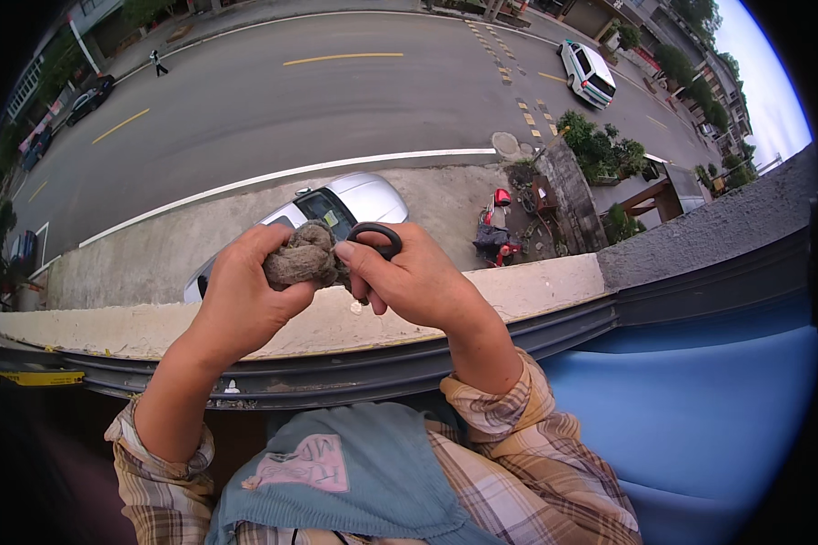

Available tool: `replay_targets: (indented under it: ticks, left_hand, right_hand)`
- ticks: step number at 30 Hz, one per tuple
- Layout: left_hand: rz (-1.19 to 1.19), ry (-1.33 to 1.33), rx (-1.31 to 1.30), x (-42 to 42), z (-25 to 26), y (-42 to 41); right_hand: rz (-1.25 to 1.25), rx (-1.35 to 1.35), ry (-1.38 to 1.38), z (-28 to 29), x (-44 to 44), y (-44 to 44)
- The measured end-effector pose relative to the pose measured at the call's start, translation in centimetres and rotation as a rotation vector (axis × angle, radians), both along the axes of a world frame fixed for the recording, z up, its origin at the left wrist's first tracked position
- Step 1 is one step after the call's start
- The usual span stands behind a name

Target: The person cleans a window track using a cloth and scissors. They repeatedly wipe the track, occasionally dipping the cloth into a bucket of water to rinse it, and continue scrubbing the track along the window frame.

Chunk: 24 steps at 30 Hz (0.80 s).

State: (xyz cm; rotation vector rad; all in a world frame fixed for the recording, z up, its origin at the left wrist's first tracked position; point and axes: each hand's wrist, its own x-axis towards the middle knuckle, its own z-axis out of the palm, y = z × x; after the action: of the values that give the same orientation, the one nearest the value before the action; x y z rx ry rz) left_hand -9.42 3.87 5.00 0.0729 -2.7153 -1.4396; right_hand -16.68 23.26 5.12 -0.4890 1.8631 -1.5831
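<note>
My left hand (245, 283) grips a grey-brown, fuzzy fibre bundle (300, 259), folded or knotted into a lump, above the window sill (382, 310). Close against its right side, my right hand (409, 272) holds a black ring handle (390, 240), like that of scissors, with fingers through the loop. Any blades are hidden by my fingers and the bundle. My right thumb points towards the bundle's edge; whether it pinches some fibre, I cannot tell.
Dark metal window tracks (354, 375) run between my body and the sill. Blue fabric (682, 422) hangs at the right. Beyond the sill is a drop to a silver car (361, 197), a red motorcycle (499, 228) and a road (259, 102) with a white vehicle (586, 73).
</note>
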Motion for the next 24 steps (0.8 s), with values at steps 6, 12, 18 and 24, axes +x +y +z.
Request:
replay_targets:
  ticks: [6, 12, 18, 24]
  left_hand:
    - [-0.220, -0.260, 0.393, -10.8, -1.9, 6.7]
    - [-0.232, -0.398, 0.748, -17.9, -5.2, 14.0]
    - [-0.022, -0.457, 0.572, -20.5, -5.2, 16.0]
    - [-0.098, -0.491, 0.575, -23.5, -12.7, 16.6]
  right_hand:
    - [-0.401, 0.177, 0.191, 0.3, -3.3, 9.5]
    - [-0.847, 0.128, 0.494, -2.7, -6.0, 12.5]
    - [-1.013, 0.260, 0.525, -4.1, -7.6, 16.2]
    - [-1.004, 0.171, 0.367, -6.0, -10.2, 14.4]
